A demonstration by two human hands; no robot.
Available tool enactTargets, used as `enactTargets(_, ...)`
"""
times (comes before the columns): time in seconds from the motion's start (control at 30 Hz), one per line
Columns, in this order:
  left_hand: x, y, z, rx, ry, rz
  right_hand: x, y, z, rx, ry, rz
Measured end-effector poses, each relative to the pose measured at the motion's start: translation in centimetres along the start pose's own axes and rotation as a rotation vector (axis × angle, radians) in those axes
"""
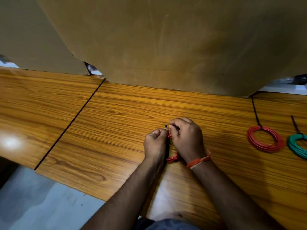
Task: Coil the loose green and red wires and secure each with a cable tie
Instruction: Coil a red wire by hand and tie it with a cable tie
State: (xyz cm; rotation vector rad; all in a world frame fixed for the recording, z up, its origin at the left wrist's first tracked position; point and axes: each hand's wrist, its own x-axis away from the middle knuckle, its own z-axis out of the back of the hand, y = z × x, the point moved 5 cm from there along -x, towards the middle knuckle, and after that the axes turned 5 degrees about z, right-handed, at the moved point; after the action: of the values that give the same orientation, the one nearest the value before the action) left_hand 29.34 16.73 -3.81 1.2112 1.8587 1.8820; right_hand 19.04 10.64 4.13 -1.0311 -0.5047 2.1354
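Observation:
A red wire coil (172, 158) lies on the wooden table (116, 117), mostly hidden between my hands. My left hand (155, 143) pinches the coil's upper part together with a black cable tie (166, 125). My right hand (186, 136) curls over the coil and pinches the tie near its small black head. Only the coil's lower arc and a bit of red by my fingertips show.
At the right lie a tied red coil (265, 139) and a tied green coil (297, 146), each with a black tie tail pointing away. A large cardboard sheet (174, 47) stands along the table's back. The table's front edge drops to grey floor (33, 205) at lower left.

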Motion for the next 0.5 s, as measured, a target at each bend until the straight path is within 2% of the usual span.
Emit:
enactTargets(0.23, -0.35, -0.35, 0.46, -0.082, 0.046, -0.064, -0.35, 0.16, -0.05, 0.11, -0.07, 0.026)
enactTargets(0.5, -0.57, -0.57, 0.55, -0.102, 0.057, -0.067, -0.43, -0.08, -0.16, 0.095, -0.118, 0.032)
